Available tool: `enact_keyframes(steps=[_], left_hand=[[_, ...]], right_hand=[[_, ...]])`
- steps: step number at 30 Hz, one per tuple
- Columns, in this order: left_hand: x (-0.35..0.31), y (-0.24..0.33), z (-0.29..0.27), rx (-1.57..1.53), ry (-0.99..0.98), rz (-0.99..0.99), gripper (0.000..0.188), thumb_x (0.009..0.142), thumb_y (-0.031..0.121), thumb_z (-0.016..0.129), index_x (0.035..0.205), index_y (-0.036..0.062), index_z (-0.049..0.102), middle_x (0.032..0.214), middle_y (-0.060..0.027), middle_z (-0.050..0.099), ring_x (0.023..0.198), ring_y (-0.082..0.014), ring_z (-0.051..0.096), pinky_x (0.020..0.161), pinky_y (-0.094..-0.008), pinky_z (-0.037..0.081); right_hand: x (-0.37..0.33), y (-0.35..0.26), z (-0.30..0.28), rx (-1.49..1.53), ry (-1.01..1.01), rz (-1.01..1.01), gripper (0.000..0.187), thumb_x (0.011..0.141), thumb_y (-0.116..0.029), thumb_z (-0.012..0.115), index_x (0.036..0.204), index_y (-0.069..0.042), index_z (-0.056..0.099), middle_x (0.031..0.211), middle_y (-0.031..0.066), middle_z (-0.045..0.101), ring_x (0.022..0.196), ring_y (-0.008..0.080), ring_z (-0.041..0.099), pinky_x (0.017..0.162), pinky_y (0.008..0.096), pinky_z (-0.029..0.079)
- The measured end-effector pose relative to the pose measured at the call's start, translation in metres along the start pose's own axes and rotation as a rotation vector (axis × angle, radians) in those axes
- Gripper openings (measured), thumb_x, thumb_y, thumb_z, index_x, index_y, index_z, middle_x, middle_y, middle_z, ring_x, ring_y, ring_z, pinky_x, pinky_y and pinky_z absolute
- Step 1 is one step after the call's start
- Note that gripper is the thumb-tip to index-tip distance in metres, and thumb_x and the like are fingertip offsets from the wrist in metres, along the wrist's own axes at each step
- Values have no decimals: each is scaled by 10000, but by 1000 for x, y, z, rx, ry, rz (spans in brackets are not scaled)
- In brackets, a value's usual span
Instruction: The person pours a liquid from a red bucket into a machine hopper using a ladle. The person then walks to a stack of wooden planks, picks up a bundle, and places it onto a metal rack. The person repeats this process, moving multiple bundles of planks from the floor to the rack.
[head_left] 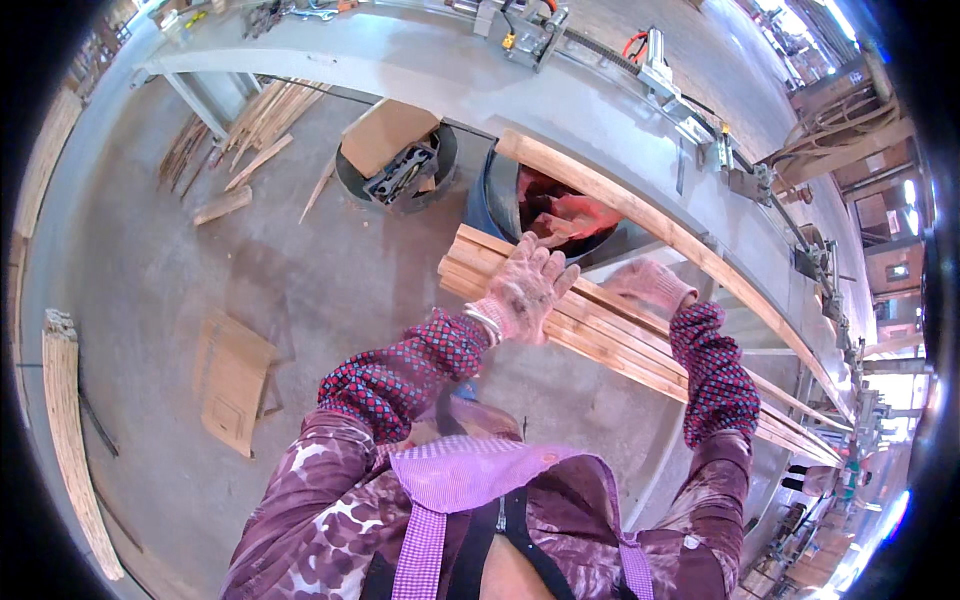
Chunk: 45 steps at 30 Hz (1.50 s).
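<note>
A bundle of long pale wooden strips (pixel 615 345) runs from the middle of the view toward the lower right. My left hand (pixel 527 290), in a pinkish work glove, lies on top of it near its end, fingers spread. My right hand (pixel 648 284), gloved alike, is at the far side of the bundle, against a strip along its edge. Its fingers are partly hidden and blurred, so their grip is unclear. Beyond both hands, a single longer wooden strip (pixel 620 203) lies along the near edge of the grey machine table (pixel 400 65).
Under the table edge stand a blue drum (pixel 487 200) with red material inside and a bucket (pixel 352 178) holding cardboard and dark parts. Flattened cardboard (pixel 232 383) and loose wood (pixel 265 125) lie on the floor. A wood stack (pixel 68 430) is at far left.
</note>
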<state>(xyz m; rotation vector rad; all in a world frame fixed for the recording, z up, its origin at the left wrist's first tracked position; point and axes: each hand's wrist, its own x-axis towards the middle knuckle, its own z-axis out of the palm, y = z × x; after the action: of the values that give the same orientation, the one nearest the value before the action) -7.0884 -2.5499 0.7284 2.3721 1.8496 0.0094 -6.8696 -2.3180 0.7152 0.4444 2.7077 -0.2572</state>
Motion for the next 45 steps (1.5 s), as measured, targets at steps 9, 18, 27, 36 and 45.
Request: enact_keyframes(steps=[9,18,27,36,45], left_hand=[[-1,-6,10,-10,74,23,1029,678,597,720,1481,64,360,1414,-171,421,1367,-361,341,1190,-547,136],[-13,-4,20,-35,141,-15,1037,720,611,672,1505,41,305,1571,-254,199,1459,-444,158,1198,-570,42],[-3,-1,3,52,-39,-32,1070,711,643,665,1525,65,281,1565,-257,217,1452,-456,173,1186,-579,53],[-7,-5,8,14,17,-53,1075,676,610,709,1533,118,284,1565,-231,241,1453,-437,188,1181,-594,74],[6,-7,-24,-154,-7,-105,1120,576,571,786,1492,100,344,1514,-228,284,1419,-431,220,1175,-588,111]], right_hand=[[105,37,21,-453,556,606,577,788,-332,686,1245,-12,541,1108,125,643,1032,340,648,877,479,512],[6,-52,-63,555,-287,230,488,786,-453,683,1079,-64,708,952,176,696,865,283,655,796,392,490],[-3,-87,-22,370,52,532,578,846,-558,592,1104,-53,702,1045,225,686,1042,377,634,897,442,480],[3,-96,-7,286,135,527,508,885,-481,543,1140,-66,687,1086,212,682,1072,373,625,941,447,469],[14,-81,-2,246,191,539,500,858,-542,552,961,-91,743,942,181,714,926,355,685,842,487,506]])
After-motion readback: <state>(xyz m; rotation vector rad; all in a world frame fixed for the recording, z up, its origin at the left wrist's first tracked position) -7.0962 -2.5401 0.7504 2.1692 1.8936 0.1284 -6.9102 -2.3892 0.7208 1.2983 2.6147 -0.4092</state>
